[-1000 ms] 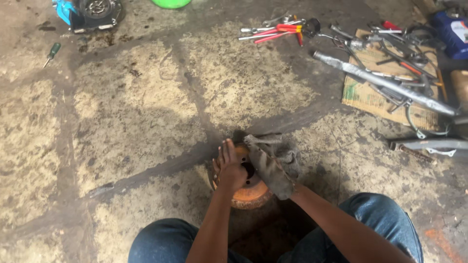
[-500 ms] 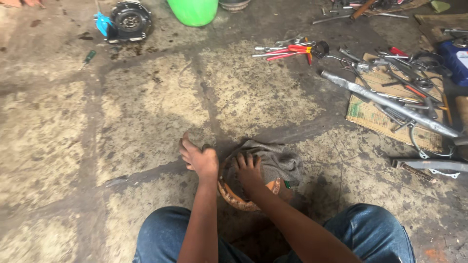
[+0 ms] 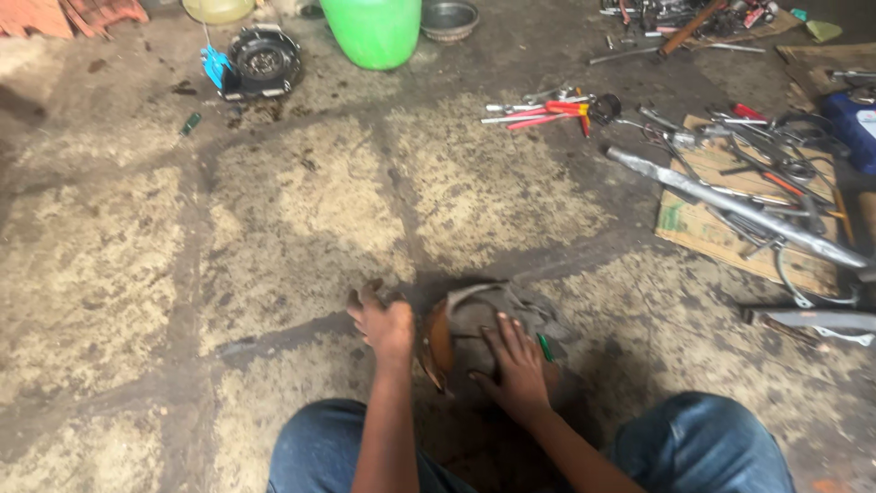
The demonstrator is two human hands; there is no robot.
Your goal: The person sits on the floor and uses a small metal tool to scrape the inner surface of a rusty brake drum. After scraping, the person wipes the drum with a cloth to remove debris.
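Right hand (image 3: pixel 516 365) presses the grey rag (image 3: pixel 488 315) on a rusty round metal disc (image 3: pixel 438 345), its grip flat; left hand (image 3: pixel 383 324) (fingers curled) steadies the disc's left edge; bare concrete floor (image 3: pixel 301 210) beyond.

The person sat on a stained concrete floor (image 3: pixel 274 228), knees in blue jeans (image 3: pixel 703 447) at the bottom edge. The right hand (image 3: pixel 516 365) pressed flat on a grey rag (image 3: pixel 488 310) draped over a round orange-brown part (image 3: pixel 438 342), which stood tilted on its edge. The left hand (image 3: pixel 383 319) rested just beside that part, fingers (image 3: pixel 360 299) curled. Farther off lay red-handled pliers (image 3: pixel 547 111), a long metal tube (image 3: pixel 730 205) on cardboard (image 3: pixel 693 228), a green container (image 3: pixel 376 32) and a black round part (image 3: pixel 260 59).
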